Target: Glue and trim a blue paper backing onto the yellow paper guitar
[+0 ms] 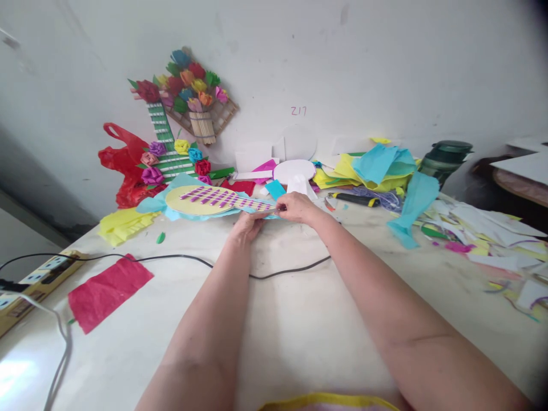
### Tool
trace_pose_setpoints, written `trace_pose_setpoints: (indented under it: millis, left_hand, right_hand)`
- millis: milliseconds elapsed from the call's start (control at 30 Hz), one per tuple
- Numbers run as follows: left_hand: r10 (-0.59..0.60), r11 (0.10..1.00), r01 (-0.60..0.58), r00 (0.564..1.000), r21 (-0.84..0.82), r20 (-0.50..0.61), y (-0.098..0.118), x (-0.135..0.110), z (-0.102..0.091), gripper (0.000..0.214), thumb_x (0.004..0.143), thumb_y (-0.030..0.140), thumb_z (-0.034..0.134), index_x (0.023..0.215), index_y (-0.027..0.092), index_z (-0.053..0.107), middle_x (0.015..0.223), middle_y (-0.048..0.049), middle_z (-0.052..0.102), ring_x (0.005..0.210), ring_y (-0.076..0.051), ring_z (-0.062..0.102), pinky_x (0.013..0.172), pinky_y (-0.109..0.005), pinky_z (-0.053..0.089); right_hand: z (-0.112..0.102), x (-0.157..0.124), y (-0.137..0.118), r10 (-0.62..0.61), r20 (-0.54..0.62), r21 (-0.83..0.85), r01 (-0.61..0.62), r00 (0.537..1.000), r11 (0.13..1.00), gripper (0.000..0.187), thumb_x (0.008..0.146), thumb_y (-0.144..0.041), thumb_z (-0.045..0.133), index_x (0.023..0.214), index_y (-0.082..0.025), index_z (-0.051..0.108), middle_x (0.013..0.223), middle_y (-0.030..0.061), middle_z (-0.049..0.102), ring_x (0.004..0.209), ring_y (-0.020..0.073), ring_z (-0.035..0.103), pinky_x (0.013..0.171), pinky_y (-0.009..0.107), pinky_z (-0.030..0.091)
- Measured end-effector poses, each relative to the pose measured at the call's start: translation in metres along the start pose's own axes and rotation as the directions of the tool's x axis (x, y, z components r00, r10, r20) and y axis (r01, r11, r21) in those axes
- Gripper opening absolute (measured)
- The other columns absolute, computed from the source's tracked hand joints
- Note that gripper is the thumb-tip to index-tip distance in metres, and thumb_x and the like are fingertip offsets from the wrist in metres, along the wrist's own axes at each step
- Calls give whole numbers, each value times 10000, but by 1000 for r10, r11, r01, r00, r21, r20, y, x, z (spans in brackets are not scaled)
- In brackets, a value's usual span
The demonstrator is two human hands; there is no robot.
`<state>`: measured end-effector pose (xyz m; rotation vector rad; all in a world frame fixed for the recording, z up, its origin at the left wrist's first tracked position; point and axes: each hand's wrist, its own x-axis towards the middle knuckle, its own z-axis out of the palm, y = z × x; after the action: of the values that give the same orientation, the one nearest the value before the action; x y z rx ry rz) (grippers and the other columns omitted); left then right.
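A paper craft (201, 206) with a rounded pale yellow body and a narrow end lies at the middle back of the table. Rows of purple-and-white strips cross it. Light blue crepe paper (174, 182) spreads around and under the craft. My left hand (249, 224) grips the near edge of its narrow end, with some fingers hidden beneath. Pinched together, the fingers of my right hand (295, 206) hold the tip of that same end. Whether a smaller piece lies between those fingertips cannot be made out.
Behind stand a green-and-white craft with paper flowers (169, 148) and a red bag (124, 157). A yellow-black cutter (355, 199), paper scraps (483, 225) and a dark green jar (445, 160) lie rightward. Leftward are red crepe paper (110, 292), a power strip (40, 279) and a black cable (171, 257).
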<state>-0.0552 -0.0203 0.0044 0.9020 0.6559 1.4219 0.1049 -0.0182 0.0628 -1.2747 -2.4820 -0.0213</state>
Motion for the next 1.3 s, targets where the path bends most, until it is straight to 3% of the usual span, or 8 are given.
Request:
trace_pose_setpoints:
  millis: [167, 300, 467, 933, 1133, 1300]
  left_hand:
    - [-3, 1000, 3, 1000, -3, -26, -1, 1, 0, 283, 488, 21, 655, 745, 119, 586, 782, -39, 646, 743, -164, 596, 716, -291, 461]
    - [-23, 1000, 23, 999, -2, 23, -1, 0, -2, 264, 498, 43, 669, 740, 116, 596, 788, -48, 652, 744, -169, 603, 742, -301, 459]
    - [-45, 999, 45, 999, 0, 15, -1, -1, -2, 246, 498, 29, 670, 723, 102, 604, 778, -52, 651, 750, -170, 609, 755, -289, 457]
    - [-57, 996, 47, 990, -78, -132, -4, 5, 3, 270, 482, -44, 582, 683, 136, 564, 683, -1, 617, 705, -140, 583, 674, -252, 444]
    - [-85, 993, 70, 985, -95, -152, -5, 5, 6, 289, 527, -8, 597, 771, 146, 589, 679, 1, 606, 690, -137, 576, 672, -264, 444]
    - [-82, 995, 75, 991, -69, -107, -5, 2, 8, 361, 491, -50, 614, 801, 134, 600, 735, -16, 624, 759, -156, 591, 725, -277, 444]
  right_hand:
    - [-1, -1, -3, -58, 6, -95, 59, 998, 994, 158, 708, -228, 524, 802, -213, 650, 832, 21, 670, 778, 174, 582, 591, 241, 353]
    - [-3, -4, -8, -129, 12, -192, 129, 992, 973, 208, 734, -193, 491, 886, -206, 633, 903, 51, 662, 833, 194, 583, 624, 255, 363]
    - [-3, -5, -12, -126, 20, -255, 127, 992, 959, 248, 750, -187, 486, 965, -184, 610, 932, 88, 652, 853, 210, 582, 640, 262, 373]
    - [15, 3, 7, -23, -106, -82, 14, 994, 997, 204, 693, -235, 527, 804, -207, 697, 815, 42, 679, 781, 188, 596, 613, 254, 377]
    - [17, 6, 6, -15, -93, -22, 13, 996, 1000, 202, 674, -223, 542, 793, -211, 705, 806, 30, 687, 768, 177, 586, 606, 243, 363]
    - [17, 7, 8, -3, -93, 67, 9, 996, 998, 169, 672, -256, 562, 746, -205, 704, 720, 10, 674, 688, 144, 564, 550, 226, 325]
